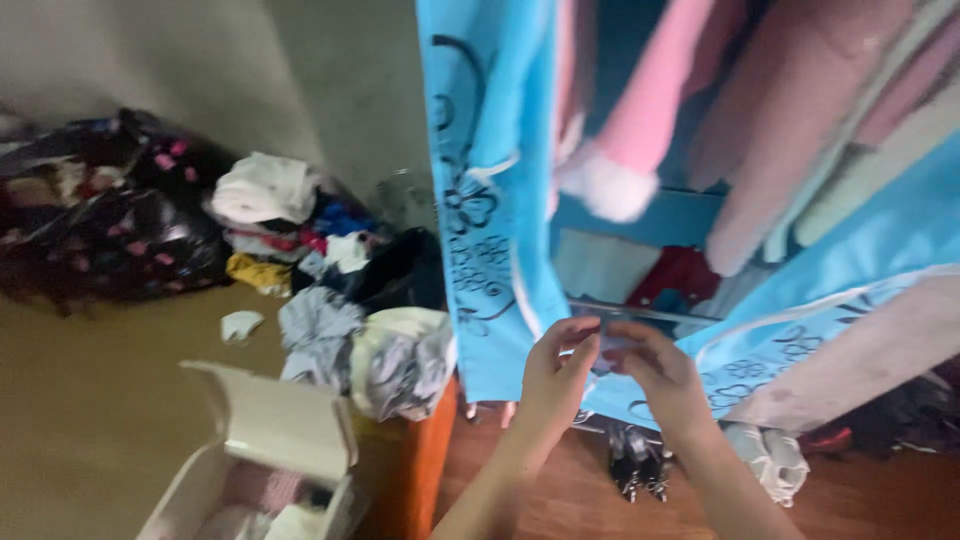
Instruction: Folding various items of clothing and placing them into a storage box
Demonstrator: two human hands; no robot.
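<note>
Head view, left hand point(555, 372), right hand point(660, 372), pinching wardrobe cover point(490, 200)

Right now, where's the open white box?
In the head view the open white box sits at lower left on the floor, lid up, just below the pile of clothes and left of the left hand.

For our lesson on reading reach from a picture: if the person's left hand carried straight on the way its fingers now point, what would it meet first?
The left hand points up and slightly right, fingertips already at the lower edge of the blue fabric wardrobe cover, next to the right hand. It would likely press into that cover flap first; depth behind it is unclear.
</note>
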